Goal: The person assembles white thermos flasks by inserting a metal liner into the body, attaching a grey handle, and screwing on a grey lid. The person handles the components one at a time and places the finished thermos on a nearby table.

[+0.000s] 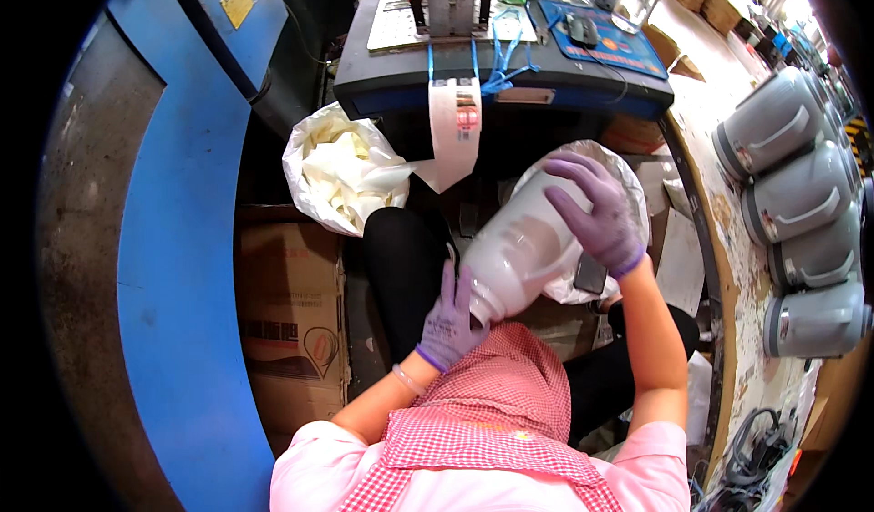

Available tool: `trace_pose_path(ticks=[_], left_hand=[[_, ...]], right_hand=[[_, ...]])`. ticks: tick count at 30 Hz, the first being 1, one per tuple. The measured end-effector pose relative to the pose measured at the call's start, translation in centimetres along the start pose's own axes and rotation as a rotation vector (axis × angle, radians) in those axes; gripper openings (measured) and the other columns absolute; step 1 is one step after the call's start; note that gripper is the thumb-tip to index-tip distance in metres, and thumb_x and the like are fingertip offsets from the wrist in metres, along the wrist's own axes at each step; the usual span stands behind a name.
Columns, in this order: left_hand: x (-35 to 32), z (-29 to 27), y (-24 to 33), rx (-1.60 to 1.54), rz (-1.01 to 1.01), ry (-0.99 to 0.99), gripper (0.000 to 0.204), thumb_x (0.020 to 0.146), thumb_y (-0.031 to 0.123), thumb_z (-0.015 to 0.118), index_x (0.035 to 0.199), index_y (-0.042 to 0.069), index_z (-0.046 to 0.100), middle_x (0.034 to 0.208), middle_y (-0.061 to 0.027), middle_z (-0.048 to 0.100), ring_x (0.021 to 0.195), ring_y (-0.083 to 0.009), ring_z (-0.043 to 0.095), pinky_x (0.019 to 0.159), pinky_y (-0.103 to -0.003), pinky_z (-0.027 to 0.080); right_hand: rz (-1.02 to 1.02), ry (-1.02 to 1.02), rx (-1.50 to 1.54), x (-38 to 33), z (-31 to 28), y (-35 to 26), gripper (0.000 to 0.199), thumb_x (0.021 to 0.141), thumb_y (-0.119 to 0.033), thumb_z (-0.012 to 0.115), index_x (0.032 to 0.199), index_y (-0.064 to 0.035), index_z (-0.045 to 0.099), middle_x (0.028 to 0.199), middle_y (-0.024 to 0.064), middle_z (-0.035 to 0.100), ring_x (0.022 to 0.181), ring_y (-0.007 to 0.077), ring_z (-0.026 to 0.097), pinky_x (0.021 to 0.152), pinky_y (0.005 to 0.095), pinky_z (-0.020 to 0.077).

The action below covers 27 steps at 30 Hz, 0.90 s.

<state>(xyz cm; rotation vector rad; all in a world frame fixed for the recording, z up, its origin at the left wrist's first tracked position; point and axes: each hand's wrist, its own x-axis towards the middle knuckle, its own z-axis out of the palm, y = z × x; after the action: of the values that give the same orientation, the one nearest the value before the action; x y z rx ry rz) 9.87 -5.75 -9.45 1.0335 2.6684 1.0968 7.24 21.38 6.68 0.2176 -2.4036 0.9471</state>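
Both hands hold the white plastic kettle body (523, 243) tilted: left hand (448, 323) at its lower end, right hand (596, 210) on top.

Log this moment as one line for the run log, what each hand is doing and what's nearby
left hand: grips lower end of white kettle body | right hand: on its upper end | kettle body: tilted over lap | nearby: grey kettles rowed on bench, right

One head view, worn high, facing steeply down; close over lap and hands (592, 212); bench (510, 84) ahead; fisheye bends the edges.
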Motion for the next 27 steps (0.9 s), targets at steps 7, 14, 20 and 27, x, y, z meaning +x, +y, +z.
trace_pose_path(ticks=[7, 14, 20, 27], left_hand=[[-1.8, 1.6, -1.1, -0.092, -0.111, -0.068, 0.109, 0.070, 0.030, 0.080, 0.154, 0.001, 0.018, 0.153, -0.0366, 0.024, 0.127, -0.0494, 0.050, 0.095, -0.046, 0.054], [-1.6, 1.4, -2.2, -0.155, -0.120, -0.068, 0.112, 0.069, 0.029, 0.083, 0.154, -0.001, 0.017, 0.151, -0.0357, 0.028, 0.131, -0.0483, 0.047, 0.099, -0.045, 0.052], [-1.3, 1.6, -2.6, -0.126, -0.086, -0.059, 0.109, 0.070, 0.033, 0.082, 0.153, 0.001, 0.019, 0.151, -0.0344, 0.030, 0.125, -0.0481, 0.052, 0.092, -0.046, 0.055], [-0.9, 1.5, -2.5, -0.105, -0.060, -0.024, 0.109, 0.070, 0.034, 0.081, 0.154, 0.002, 0.019, 0.152, -0.0334, 0.030, 0.125, -0.0478, 0.053, 0.091, -0.045, 0.056]], right_hand=[[-0.195, -0.032, -0.084, 14.6, 7.7, 5.5, 0.019, 0.085, -0.022, 0.071, 0.100, -0.0098, 0.072, 0.102, 0.0107, 0.068, 0.105, 0.0327, 0.062, 0.094, 0.0440, 0.0474], [-0.485, -0.117, -0.279, 12.2, 6.6, 4.2, 0.017, 0.074, -0.020, 0.077, 0.088, -0.0157, 0.069, 0.101, 0.0023, 0.067, 0.105, 0.0257, 0.062, 0.092, 0.0436, 0.0481], [-0.340, -0.021, -0.169, 12.0, 6.1, 3.0, 0.036, 0.080, -0.019, 0.074, 0.115, -0.0133, 0.068, 0.112, 0.0089, 0.065, 0.108, 0.0317, 0.060, 0.094, 0.0416, 0.0479], [-0.011, -0.327, -0.135, 17.4, 7.6, 5.8, 0.016, 0.083, -0.025, 0.071, 0.092, -0.0113, 0.074, 0.097, 0.0072, 0.070, 0.094, 0.0274, 0.066, 0.084, 0.0384, 0.0534]])
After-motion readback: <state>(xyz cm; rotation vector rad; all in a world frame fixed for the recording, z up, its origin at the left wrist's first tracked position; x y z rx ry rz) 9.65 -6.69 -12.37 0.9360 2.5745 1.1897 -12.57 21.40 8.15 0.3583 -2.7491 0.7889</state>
